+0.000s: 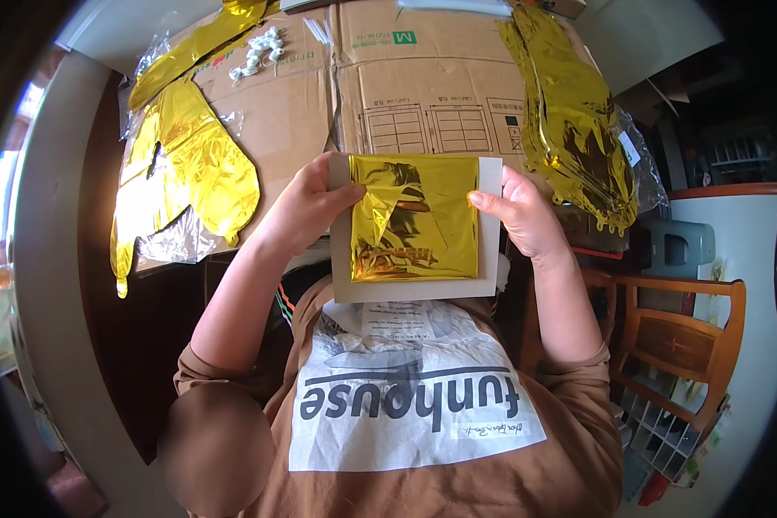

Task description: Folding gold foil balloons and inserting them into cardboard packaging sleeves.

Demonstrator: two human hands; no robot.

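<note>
A folded square of shiny gold foil point(432, 229) lies flat against a grey-white card point(343, 259), held up in front of my chest at the table's near edge. My left hand point(312, 205) grips the card's left edge, its thumb pressed on the foil. On the other side my right hand point(521, 216) pinches the right edge, thumb in front and fingers hidden behind. The foil is creased, with a loose flap near the left thumb. Beyond the card, flattened cardboard point(440, 73) covers the table.
Flat gold foil balloons point(203, 142) lie at the left, and a stack of gold foil balloons point(574, 112) at the right. Curled white pieces point(259, 53) and thin white sticks point(319, 32) sit at the back. A wooden chair point(678, 332) and grey stool point(678, 237) stand right.
</note>
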